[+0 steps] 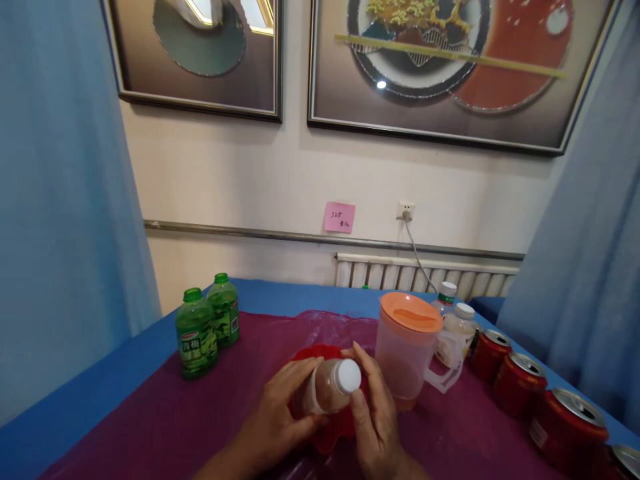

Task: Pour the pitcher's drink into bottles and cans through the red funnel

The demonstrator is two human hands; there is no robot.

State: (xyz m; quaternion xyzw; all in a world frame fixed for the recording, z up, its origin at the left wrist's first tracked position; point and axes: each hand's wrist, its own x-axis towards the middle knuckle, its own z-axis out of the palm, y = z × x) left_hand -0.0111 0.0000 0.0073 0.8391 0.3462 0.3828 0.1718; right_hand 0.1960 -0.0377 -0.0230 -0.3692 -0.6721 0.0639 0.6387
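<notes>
The left hand [287, 403] is curled around the body of one clear bottle [330, 390], fingers over the top and thumb beneath. The right hand [377, 417] is half closed, its thumb and fingers flanking the white cap [349, 376]; whether they press on it I cannot tell. The bottle lies between the two hands, its long axis tilted, with the base toward the left palm and the cap up and to the right, so the right hand is nearer the cap. Below the bottle is one red dish [325, 350], largely hidden by the hands.

To the right, at least four red cans [567, 427] stand in a row running away. Just beyond the right hand stands one pitcher [403, 360] with an orange lid [411, 312], its handle pointing right. Two green bottles [197, 337] stand upright on the left, uncapped. Behind the pitcher are two white-capped bottles [460, 327]. One purple sheet [200, 410] covers much of the blue tabletop [273, 293]. On the wall are one pink note [339, 217], one socket [405, 211] and two framed pictures [460, 123].
</notes>
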